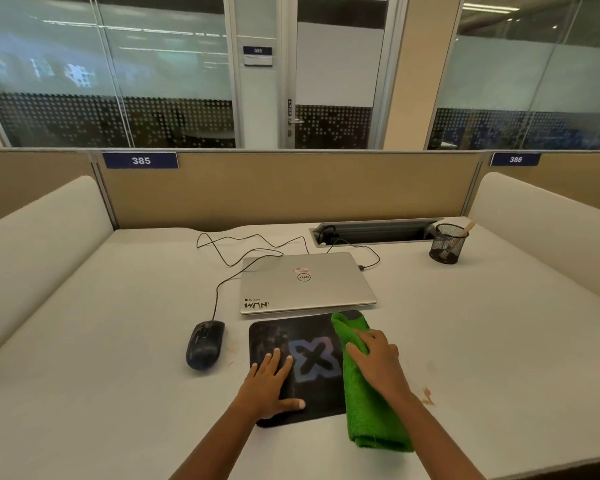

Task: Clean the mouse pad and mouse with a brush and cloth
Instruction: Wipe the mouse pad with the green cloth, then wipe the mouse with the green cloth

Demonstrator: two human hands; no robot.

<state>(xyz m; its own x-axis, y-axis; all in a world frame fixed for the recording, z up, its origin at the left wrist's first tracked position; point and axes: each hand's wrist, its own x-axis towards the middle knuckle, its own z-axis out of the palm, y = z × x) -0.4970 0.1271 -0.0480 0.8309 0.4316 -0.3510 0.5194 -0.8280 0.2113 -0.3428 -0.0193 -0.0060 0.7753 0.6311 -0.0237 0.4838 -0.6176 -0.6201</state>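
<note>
Your left hand (pixel 269 386) lies flat, fingers spread, on the near left of the dark, round-cornered mouse pad (pixel 314 362), which bears a bluish X mark. Your right hand (pixel 378 362) presses with nearly straight fingers on a folded, fuzzy green cloth (pixel 371 420) along the pad's right edge. The black wired mouse (pixel 204 344) sits on the white bench (pixel 101 341) left of the pad. Behind the pad lies a closed silver Dell laptop (pixel 305 282). Farther back and right of the pad, a wooden-handled brush (pixel 465 230) stands in a mesh cup (pixel 447 244).
</note>
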